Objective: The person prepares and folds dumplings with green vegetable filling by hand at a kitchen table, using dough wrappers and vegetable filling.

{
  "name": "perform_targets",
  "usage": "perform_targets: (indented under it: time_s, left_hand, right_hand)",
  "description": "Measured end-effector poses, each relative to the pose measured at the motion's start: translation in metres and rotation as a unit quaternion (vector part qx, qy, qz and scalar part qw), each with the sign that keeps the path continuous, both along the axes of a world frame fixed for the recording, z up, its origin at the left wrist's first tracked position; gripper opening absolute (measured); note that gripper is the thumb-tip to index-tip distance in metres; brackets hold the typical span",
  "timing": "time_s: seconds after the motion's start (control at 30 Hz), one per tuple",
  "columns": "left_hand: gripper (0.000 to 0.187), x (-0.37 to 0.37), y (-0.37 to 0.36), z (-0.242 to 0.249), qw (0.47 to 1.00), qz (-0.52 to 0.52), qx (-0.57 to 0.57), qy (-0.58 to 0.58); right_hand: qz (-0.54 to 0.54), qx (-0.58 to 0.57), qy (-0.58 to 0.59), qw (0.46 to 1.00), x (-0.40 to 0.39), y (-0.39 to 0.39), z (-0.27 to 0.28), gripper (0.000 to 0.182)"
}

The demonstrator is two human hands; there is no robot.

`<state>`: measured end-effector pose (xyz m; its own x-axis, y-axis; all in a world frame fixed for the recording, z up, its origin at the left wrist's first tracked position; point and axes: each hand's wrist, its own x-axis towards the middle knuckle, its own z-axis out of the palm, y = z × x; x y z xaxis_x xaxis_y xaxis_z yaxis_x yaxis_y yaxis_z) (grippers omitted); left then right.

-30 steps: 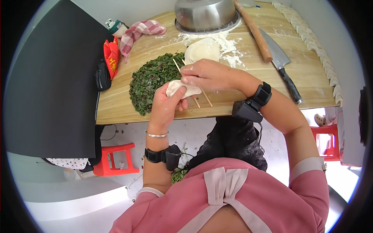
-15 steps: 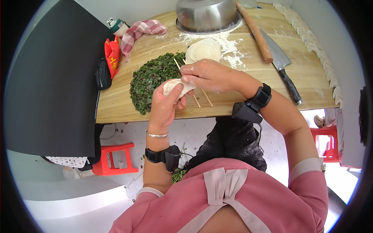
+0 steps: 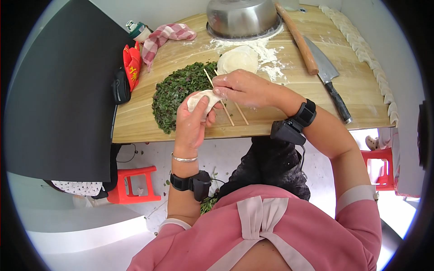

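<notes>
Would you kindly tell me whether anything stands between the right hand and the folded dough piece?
Nothing visible does: the right hand appears to pinch one end of the folded dough piece held in the left hand. The chopsticks pass beneath the hands.

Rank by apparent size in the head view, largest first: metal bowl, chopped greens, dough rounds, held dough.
1. Metal bowl and chopped greens: too alike to rank.
2. Dough rounds.
3. Held dough, partly covered by the left hand.
</notes>
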<state>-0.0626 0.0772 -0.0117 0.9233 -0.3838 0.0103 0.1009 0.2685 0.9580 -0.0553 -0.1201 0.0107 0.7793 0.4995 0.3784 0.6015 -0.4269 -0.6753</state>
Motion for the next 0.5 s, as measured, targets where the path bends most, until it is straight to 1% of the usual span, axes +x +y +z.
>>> perform_targets:
  time_s: [0.07, 0.2, 0.3, 0.37, 0.4, 0.47, 0.5]
  left_hand:
    - [0.021, 0.0, 0.001, -0.001, 1.0, 0.002, -0.002, 0.003]
    - [0.021, -0.002, -0.004, 0.001, 1.0, 0.001, -0.022, 0.007]
    - [0.021, -0.001, -0.003, -0.002, 0.999, 0.004, -0.038, 0.007]
    - [0.021, 0.0, -0.003, -0.002, 0.999, 0.003, -0.042, 0.003]
    - [0.021, 0.0, -0.003, -0.001, 0.999, 0.004, -0.046, 0.003]
    - [0.02, 0.0, -0.001, -0.002, 0.999, 0.006, -0.05, 0.004]
    - [0.021, 0.0, 0.0, -0.002, 0.999, 0.0, -0.052, 0.005]
  right_hand:
    - [0.019, 0.008, -0.048, 0.999, 0.003, 0.001, -0.005, 0.028]
    - [0.005, 0.001, -0.068, 0.998, 0.0, 0.003, -0.001, 0.028]
    - [-0.027, -0.001, -0.043, 0.999, -0.002, 0.002, 0.002, 0.029]
    - [-0.036, -0.001, 0.077, 0.996, -0.002, -0.004, 0.006, 0.028]
    - [-0.035, -0.001, 0.076, 0.997, -0.001, -0.003, 0.003, 0.028]
    - [0.01, 0.066, 0.008, 0.998, 0.002, -0.001, -0.005, 0.03]
    - [0.01, 0.066, 0.008, 0.998, 0.002, 0.0, -0.005, 0.03]
